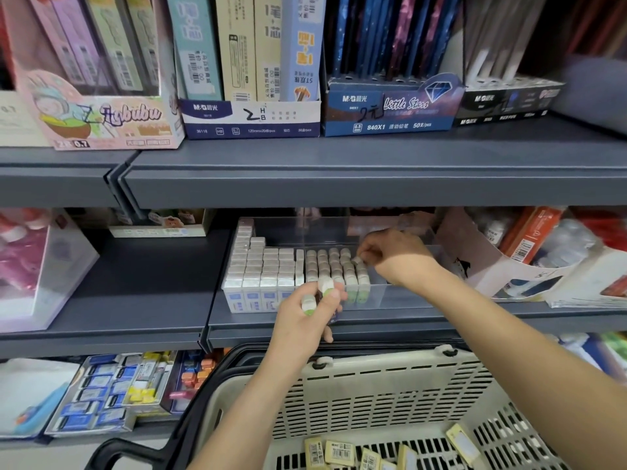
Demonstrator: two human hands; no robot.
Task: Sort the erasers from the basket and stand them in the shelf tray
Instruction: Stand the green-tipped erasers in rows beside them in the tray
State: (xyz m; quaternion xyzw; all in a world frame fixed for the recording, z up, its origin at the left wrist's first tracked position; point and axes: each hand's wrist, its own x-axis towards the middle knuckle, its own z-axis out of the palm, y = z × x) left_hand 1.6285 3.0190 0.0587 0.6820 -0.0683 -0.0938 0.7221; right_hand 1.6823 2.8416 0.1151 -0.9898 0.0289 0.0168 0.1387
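A clear plastic shelf tray (400,296) sits on the middle shelf. White erasers with blue sleeves (252,276) stand in its left half, and white erasers with green sleeves (334,266) stand in rows to their right. My left hand (305,320) is in front of the tray, shut on two green-sleeved erasers (319,293). Inside the tray at the right end of the green rows, my right hand (393,256) pinches one small eraser (358,260). The cream slotted basket (390,381) sits below, with several yellow-wrapped erasers (339,452) lying on its bottom.
The grey shelf edge (339,184) overhangs the tray closely from above. Pencil-lead display boxes (251,117) fill the upper shelf. A white carton of correction items (515,276) stands right of the tray, a clear box (44,266) far left. More eraser trays (101,395) sit below left.
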